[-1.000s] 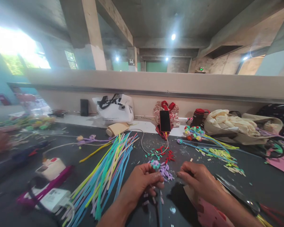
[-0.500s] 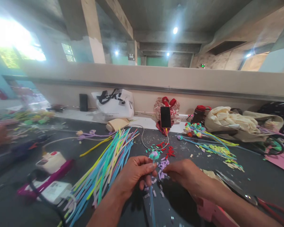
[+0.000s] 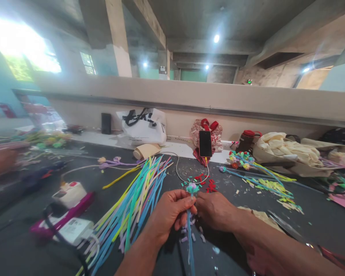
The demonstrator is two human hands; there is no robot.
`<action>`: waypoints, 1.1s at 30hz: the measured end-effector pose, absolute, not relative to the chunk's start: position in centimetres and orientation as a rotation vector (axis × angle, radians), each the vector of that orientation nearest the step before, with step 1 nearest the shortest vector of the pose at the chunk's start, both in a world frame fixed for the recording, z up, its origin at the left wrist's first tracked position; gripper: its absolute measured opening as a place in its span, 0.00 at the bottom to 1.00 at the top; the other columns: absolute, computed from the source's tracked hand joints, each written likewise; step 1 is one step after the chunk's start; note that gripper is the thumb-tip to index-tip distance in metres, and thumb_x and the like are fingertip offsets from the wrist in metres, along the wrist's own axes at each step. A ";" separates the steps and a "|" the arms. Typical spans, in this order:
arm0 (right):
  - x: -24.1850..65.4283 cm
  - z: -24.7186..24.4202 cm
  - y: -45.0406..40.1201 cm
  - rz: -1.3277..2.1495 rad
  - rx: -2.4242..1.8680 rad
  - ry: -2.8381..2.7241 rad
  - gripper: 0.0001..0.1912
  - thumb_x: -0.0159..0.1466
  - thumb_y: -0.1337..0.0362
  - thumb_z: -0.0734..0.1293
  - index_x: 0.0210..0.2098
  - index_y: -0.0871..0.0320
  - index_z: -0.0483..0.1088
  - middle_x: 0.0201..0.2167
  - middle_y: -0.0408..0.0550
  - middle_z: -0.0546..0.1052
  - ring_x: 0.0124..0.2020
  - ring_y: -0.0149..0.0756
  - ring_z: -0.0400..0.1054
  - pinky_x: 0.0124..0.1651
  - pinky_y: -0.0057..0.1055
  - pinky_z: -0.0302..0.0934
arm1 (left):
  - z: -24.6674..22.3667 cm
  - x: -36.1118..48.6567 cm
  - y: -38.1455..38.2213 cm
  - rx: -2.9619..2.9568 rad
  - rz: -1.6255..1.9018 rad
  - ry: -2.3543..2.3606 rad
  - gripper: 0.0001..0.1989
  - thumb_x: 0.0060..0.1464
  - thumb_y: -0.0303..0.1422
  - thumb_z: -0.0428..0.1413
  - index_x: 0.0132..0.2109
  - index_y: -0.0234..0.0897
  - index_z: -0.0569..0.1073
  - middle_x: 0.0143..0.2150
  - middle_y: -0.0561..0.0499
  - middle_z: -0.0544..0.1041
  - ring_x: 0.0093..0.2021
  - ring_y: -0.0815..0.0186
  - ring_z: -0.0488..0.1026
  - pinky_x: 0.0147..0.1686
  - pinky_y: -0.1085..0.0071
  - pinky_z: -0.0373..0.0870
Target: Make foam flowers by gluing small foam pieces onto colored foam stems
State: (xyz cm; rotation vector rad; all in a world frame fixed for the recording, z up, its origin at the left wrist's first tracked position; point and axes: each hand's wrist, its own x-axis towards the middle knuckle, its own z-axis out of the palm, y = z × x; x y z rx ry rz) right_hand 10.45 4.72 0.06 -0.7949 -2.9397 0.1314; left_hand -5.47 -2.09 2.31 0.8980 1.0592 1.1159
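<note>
My left hand (image 3: pixel 178 209) pinches the blue stem of a pipe-cleaner flower (image 3: pixel 192 188) just under its mint and lilac head. The stem (image 3: pixel 191 245) runs down toward the table's near edge. Right against the flower is my right hand (image 3: pixel 214 209), with its fingers closed and their tips mostly hidden, so what they hold cannot be made out. Cut lilac pipe-cleaner pieces (image 3: pixel 184 239) lie beneath the hands, while red pieces (image 3: pixel 211 186) lie just beyond. To the left spreads a bundle of long pipe cleaners (image 3: pixel 132 203) in blue, green, yellow and pink.
Scissors (image 3: pixel 287 228) lie beside my right forearm. Behind stand a phone (image 3: pixel 205 143) on a cable and a white bag (image 3: pixel 143 126). Finished flowers (image 3: pixel 241 159) and yellow-green pieces (image 3: pixel 271 184) are at right. A power strip (image 3: pixel 66 214) is at left. Another person's hand (image 3: pixel 2 163) shows far left.
My right hand has moved left from the lilac pieces to the flower, and its fingers now meet it. My left hand keeps its pinch on the stem. The view has shifted slightly.
</note>
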 end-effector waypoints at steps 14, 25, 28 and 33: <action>12.6 1.8 2.9 1.047 -1.029 -2.151 0.03 0.52 0.69 0.63 0.25 0.61 0.69 0.21 0.42 0.72 0.24 0.29 0.65 0.27 0.22 0.56 | 0.6 -3.9 -1.7 0.845 1.063 1.035 0.10 0.40 0.34 0.58 0.23 0.31 0.68 0.19 0.53 0.74 0.10 0.78 0.63 0.07 0.83 0.54; 12.3 1.3 2.5 1.014 -0.982 -2.106 0.04 0.54 0.68 0.63 0.25 0.60 0.69 0.20 0.40 0.71 0.22 0.28 0.62 0.25 0.22 0.54 | 1.0 -2.9 -2.0 0.816 1.097 1.049 0.09 0.40 0.34 0.58 0.23 0.31 0.69 0.20 0.53 0.73 0.12 0.77 0.64 0.08 0.83 0.54; 12.3 1.4 2.4 1.068 -0.954 -2.083 0.04 0.54 0.69 0.63 0.24 0.60 0.69 0.20 0.40 0.70 0.23 0.28 0.62 0.26 0.22 0.54 | 1.0 -3.0 -2.1 0.827 1.065 1.023 0.10 0.43 0.35 0.57 0.23 0.32 0.68 0.16 0.54 0.71 0.10 0.77 0.62 0.07 0.83 0.51; 12.5 1.9 2.8 1.549 -0.867 -1.897 0.04 0.53 0.67 0.64 0.27 0.61 0.70 0.19 0.38 0.69 0.21 0.25 0.61 0.23 0.21 0.52 | 0.7 -3.1 -2.0 0.844 0.992 0.922 0.13 0.43 0.36 0.56 0.20 0.30 0.69 0.10 0.55 0.68 0.07 0.79 0.58 0.06 0.84 0.46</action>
